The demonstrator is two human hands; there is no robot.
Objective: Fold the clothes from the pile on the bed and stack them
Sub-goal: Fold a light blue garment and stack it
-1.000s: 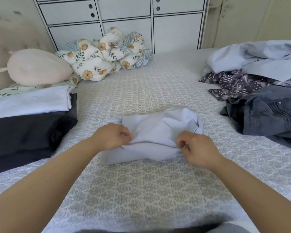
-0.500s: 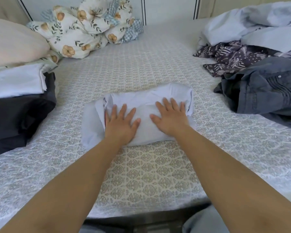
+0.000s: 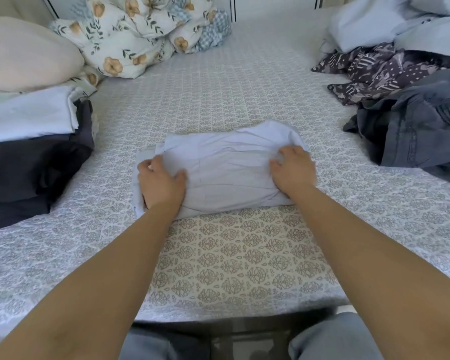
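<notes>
In the middle of the bed point(image 3: 218, 94), on its patterned cover, lies a pale blue garment point(image 3: 226, 167) folded into a thick oblong bundle, its long side running left to right. The left hand point(image 3: 161, 185) sits at the bundle's left end, fingers curled around the edge of the folded layers with the thumb on top, gripping the cloth. The right hand point(image 3: 294, 172) is at the right end, fingers bent and dug into the fabric near the top right corner, holding it as well. A flatter flap of the same cloth sticks out from under the left end, beneath the left hand.

To the left, near the bed's edge, stands a stack of folded clothes point(image 3: 34, 152): a white piece on top of dark, nearly black ones. Behind the stack rests a cream pillow point(image 3: 26, 55), and beyond it a heap of floral bedding point(image 3: 130, 37) with a patch of blue check at its right side. To the right, well apart from the bundle, is the unfolded pile point(image 3: 405, 100): a grey denim garment nearest, a dark purple printed cloth behind it, and pale blue fabric at the far corner. At the bottom edge of the view the person's light blue trouser legs point(image 3: 330, 339) show below the mattress.
</notes>
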